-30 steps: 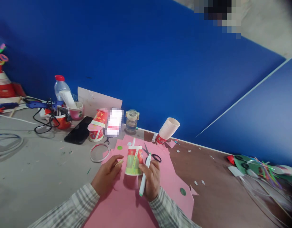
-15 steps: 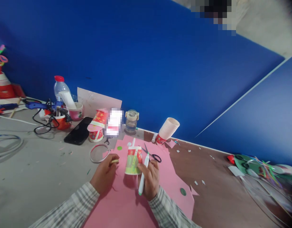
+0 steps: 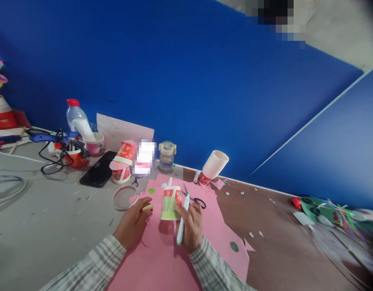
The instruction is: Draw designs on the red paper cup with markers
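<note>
My right hand (image 3: 192, 227) is closed around a white marker (image 3: 181, 228) with green ends, which slants along my fingers. The thumb of that hand also touches the lower right side of a paper cup (image 3: 170, 204), red above and yellow-green below, with a pale strip down its side. To the left of the cup, my left hand (image 3: 133, 222) is curled, with a small pale yellow piece (image 3: 147, 207) between thumb and fingers. Pink paper (image 3: 162, 262) lies under both hands. Black-handled scissors (image 3: 200, 203) lie on it, partly hidden behind the marker.
Behind stand a stack of paper cups (image 3: 216, 163), a lidded jar (image 3: 167, 155) and a red cup figure (image 3: 124, 155). A tape roll (image 3: 114, 198), a black phone (image 3: 98, 169) and a glue gun (image 3: 57, 138) with cable sit at left. Coloured strips (image 3: 340, 216) lie at right.
The cup has risen very slightly. My left fingers have opened a little around the yellow piece. The grip on the marker looks the same.
</note>
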Motion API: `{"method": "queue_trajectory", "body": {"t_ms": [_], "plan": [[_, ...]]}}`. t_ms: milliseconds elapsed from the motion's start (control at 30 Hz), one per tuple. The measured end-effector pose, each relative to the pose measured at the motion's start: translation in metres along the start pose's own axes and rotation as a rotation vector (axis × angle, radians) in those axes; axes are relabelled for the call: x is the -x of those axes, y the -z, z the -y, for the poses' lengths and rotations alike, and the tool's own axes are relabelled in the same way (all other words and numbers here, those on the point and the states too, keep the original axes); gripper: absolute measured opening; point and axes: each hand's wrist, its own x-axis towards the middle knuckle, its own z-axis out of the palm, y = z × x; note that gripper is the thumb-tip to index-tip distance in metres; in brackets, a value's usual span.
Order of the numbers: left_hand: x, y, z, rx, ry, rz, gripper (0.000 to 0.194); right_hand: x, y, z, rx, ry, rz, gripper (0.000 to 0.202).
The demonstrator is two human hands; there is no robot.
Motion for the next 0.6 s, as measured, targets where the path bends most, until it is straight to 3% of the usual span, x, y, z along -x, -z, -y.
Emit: {"method": "queue_trajectory", "body": {"t_ms": [200,600], "plan": [[0.0,0.0,0.008,-0.085,-0.033,-0.002,0.032,-0.001,-0.002,-0.003,0.001,-0.043,0.029,0.023],[0.0,0.001,-0.007,-0.118,-0.149,0.036,0.029,0.0,-0.003,-0.003,-0.033,-0.037,0.021,0.029]]}}
